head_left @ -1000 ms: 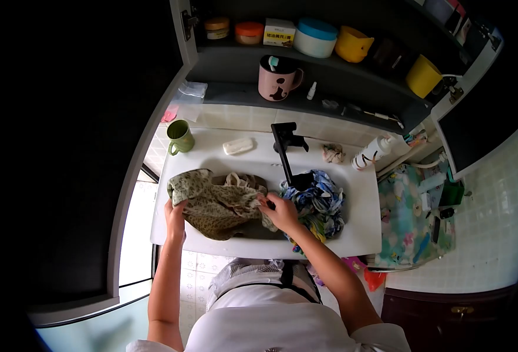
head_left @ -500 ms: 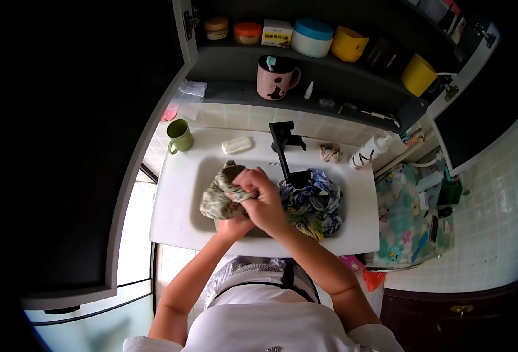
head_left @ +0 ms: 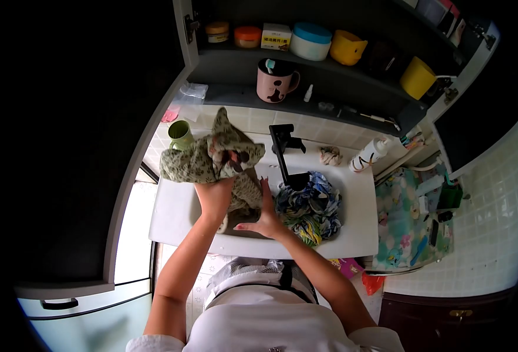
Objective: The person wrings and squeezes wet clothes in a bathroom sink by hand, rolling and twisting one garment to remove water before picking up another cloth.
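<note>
Two hands, one green spotty cloth (head_left: 197, 161) up over one white sink (head_left: 174, 214).
My left hand (head_left: 215, 196) has its grip closed on the cloth; my right hand (head_left: 265, 217) is close by, fingers apart. One blue bundle (head_left: 310, 205) lies in the sink under one black tap (head_left: 280, 149).
</note>
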Demonstrator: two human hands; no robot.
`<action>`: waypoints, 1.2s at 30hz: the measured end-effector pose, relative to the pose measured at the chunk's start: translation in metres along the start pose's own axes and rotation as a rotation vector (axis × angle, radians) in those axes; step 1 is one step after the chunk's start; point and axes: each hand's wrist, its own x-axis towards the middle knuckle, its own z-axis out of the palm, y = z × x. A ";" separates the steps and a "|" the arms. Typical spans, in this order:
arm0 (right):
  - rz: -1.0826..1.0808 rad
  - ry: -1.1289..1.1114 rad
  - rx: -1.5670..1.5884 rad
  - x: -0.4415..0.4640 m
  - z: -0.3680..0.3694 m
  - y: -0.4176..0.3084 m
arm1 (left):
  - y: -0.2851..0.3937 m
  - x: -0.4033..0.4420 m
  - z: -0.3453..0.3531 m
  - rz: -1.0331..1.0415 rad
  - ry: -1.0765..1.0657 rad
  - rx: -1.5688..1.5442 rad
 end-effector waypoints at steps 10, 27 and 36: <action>0.033 0.305 0.040 0.046 0.093 0.027 | 0.038 0.007 0.040 0.101 -0.001 -0.117; 0.251 0.585 0.229 0.039 -0.018 -0.020 | -0.039 0.007 -0.074 -0.267 0.275 -0.317; 0.025 0.496 0.142 0.048 -0.040 -0.080 | -0.148 -0.039 -0.089 -0.999 0.264 -0.617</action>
